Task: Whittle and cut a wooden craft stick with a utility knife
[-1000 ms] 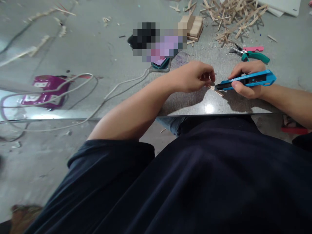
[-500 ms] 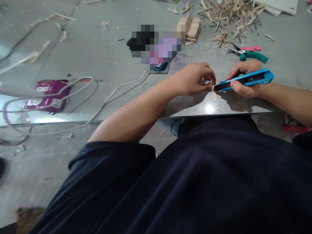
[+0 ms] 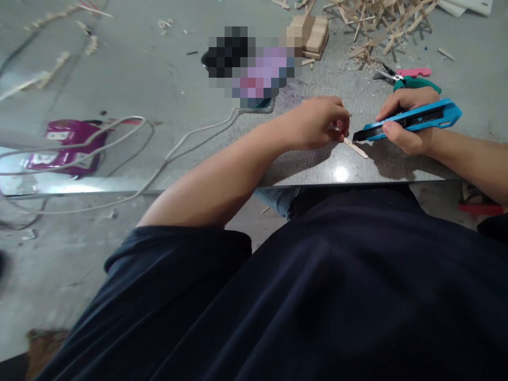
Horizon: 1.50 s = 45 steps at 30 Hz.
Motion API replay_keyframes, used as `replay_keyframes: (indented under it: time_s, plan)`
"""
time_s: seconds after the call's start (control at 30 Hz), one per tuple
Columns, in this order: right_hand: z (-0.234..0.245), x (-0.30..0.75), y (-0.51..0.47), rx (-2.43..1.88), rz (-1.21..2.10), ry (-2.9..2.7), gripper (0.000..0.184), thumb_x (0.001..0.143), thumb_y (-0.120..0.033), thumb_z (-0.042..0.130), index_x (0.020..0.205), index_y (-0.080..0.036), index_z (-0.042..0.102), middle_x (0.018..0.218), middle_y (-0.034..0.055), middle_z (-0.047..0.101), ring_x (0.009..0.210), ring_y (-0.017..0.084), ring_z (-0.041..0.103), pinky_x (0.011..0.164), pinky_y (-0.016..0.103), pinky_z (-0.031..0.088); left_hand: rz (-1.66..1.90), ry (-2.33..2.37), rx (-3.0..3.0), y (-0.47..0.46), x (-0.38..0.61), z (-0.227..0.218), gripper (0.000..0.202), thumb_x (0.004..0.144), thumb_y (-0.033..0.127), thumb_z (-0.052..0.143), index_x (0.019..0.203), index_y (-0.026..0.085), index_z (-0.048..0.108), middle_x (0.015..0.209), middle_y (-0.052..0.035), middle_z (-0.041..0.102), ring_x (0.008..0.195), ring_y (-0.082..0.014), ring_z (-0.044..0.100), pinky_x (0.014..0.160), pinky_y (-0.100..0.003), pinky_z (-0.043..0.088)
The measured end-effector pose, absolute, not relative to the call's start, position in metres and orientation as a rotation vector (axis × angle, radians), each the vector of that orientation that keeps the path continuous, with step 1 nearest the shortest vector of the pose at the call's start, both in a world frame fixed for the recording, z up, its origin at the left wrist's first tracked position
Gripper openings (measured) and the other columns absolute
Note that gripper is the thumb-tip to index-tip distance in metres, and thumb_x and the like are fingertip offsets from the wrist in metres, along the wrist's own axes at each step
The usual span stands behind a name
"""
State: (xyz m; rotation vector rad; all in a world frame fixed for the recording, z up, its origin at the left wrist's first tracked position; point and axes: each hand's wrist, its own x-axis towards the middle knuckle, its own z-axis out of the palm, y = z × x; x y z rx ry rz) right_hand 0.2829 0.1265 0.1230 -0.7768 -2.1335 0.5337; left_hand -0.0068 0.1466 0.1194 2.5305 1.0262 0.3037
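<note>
Between the thumb and fingers of my left hand is one end of a flat wooden craft stick. The stick slants down to the right, its rounded end towards the table's front edge. My right hand is wrapped round a blue utility knife, thumb pressed on its side. The knife's dark tip points left, close to the stick near my left fingertips; whether it touches the wood I cannot tell. The held end of the stick is hidden by my fingers.
Green-handled pliers and a pink-handled tool lie behind my right hand. Farther back are a heap of wooden sticks and stacked wood pieces. On the left, a white cable loops over a purple packet.
The craft stick has swung from pointing nearly straight down to slanting down to the right. The knife has moved slightly right, away from my left fingers.
</note>
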Motion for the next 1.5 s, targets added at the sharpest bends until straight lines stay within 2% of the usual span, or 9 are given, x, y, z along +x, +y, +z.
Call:
replay_keyframes:
  time_s: [0.2, 0.3, 0.5, 0.63, 0.73, 0.9, 1.17, 1.33, 1.5]
  plan:
    - [0.122, 0.282, 0.128, -0.646, 0.494, -2.177, 0.033, 0.092, -0.067, 0.076, 0.087, -0.034, 0.080, 0.075, 0.0026, 0.079, 0.057, 0.022, 0.062, 0.057, 0.044, 0.054, 0.300, 0.992, 2.522, 0.146, -0.007, 0.123, 0.017, 0.096, 0.024, 0.073, 0.106, 0.022, 0.087, 0.120, -0.0096, 0.079, 0.112, -0.0265, 0.076, 0.100, -0.040, 0.054]
    - [0.122, 0.282, 0.128, -0.529, 0.494, -2.195, 0.034, 0.097, -0.064, 0.077, 0.090, -0.031, 0.079, 0.079, 0.0035, 0.080, 0.061, 0.022, 0.066, 0.058, 0.042, 0.053, 0.270, 0.981, 2.534, 0.145, -0.007, 0.126, 0.018, 0.095, 0.021, 0.072, 0.105, 0.023, 0.086, 0.119, -0.0094, 0.078, 0.112, -0.0259, 0.075, 0.097, -0.039, 0.053]
    - [0.123, 0.278, 0.128, -0.376, 0.502, -2.192, 0.023, 0.098, -0.054, 0.076, 0.096, -0.031, 0.078, 0.082, 0.0020, 0.079, 0.065, 0.021, 0.068, 0.058, 0.039, 0.046, 0.264, 1.008, 2.519, 0.146, -0.003, 0.126, 0.011, 0.097, 0.034, 0.079, 0.100, 0.025, 0.083, 0.114, -0.0068, 0.078, 0.110, -0.0252, 0.074, 0.094, -0.038, 0.052]
    - [0.126, 0.277, 0.128, -0.378, 0.547, -2.221, 0.022, 0.098, -0.050, 0.078, 0.095, -0.029, 0.076, 0.082, 0.0022, 0.077, 0.067, 0.019, 0.067, 0.061, 0.037, 0.046, 0.259, 1.094, 2.479, 0.144, 0.004, 0.124, 0.004, 0.092, 0.027, 0.080, 0.092, 0.024, 0.078, 0.108, -0.0048, 0.079, 0.104, -0.0232, 0.074, 0.092, -0.037, 0.050]
    - [0.129, 0.275, 0.128, -0.370, 0.563, -2.240, 0.020, 0.098, -0.048, 0.077, 0.094, -0.029, 0.074, 0.082, 0.0020, 0.075, 0.067, 0.019, 0.066, 0.062, 0.037, 0.045, 0.240, 1.177, 2.468, 0.140, 0.009, 0.126, 0.011, 0.089, 0.022, 0.081, 0.085, 0.024, 0.072, 0.105, -0.0045, 0.080, 0.102, -0.0231, 0.074, 0.089, -0.037, 0.048]
    - [0.123, 0.271, 0.136, -0.402, 0.631, -2.209, 0.030, 0.096, -0.059, 0.077, 0.091, -0.030, 0.073, 0.080, 0.0010, 0.074, 0.065, 0.020, 0.064, 0.060, 0.038, 0.045, 0.201, 1.244, 2.499, 0.135, 0.014, 0.130, 0.013, 0.088, 0.019, 0.079, 0.083, 0.023, 0.068, 0.101, -0.0023, 0.079, 0.105, -0.0231, 0.074, 0.091, -0.037, 0.047]
    - [0.103, 0.274, 0.145, -0.604, 0.691, -2.136, 0.052, 0.091, -0.085, 0.074, 0.082, -0.034, 0.072, 0.076, 0.0023, 0.077, 0.061, 0.020, 0.061, 0.063, 0.042, 0.050, 0.214, 1.154, 2.466, 0.141, 0.007, 0.128, 0.003, 0.088, 0.025, 0.076, 0.090, 0.023, 0.078, 0.097, -0.0023, 0.079, 0.100, -0.0218, 0.075, 0.086, -0.035, 0.049]
    - [0.103, 0.272, 0.142, -0.735, 0.659, -2.062, 0.061, 0.086, -0.092, 0.076, 0.076, -0.031, 0.072, 0.062, 0.0013, 0.072, 0.052, 0.018, 0.056, 0.052, 0.039, 0.042, 0.274, 1.095, 2.435, 0.147, 0.001, 0.118, 0.012, 0.087, 0.028, 0.079, 0.097, 0.026, 0.084, 0.101, -0.0051, 0.084, 0.101, -0.0249, 0.075, 0.088, -0.039, 0.052]
    - [0.114, 0.268, 0.130, -0.833, 0.602, -2.025, 0.062, 0.084, -0.091, 0.082, 0.067, -0.033, 0.066, 0.058, -0.0008, 0.067, 0.052, 0.019, 0.052, 0.055, 0.042, 0.041, 0.297, 1.093, 2.429, 0.147, 0.001, 0.117, 0.004, 0.088, 0.026, 0.080, 0.091, 0.025, 0.080, 0.095, -0.0033, 0.081, 0.093, -0.0218, 0.073, 0.083, -0.037, 0.050]
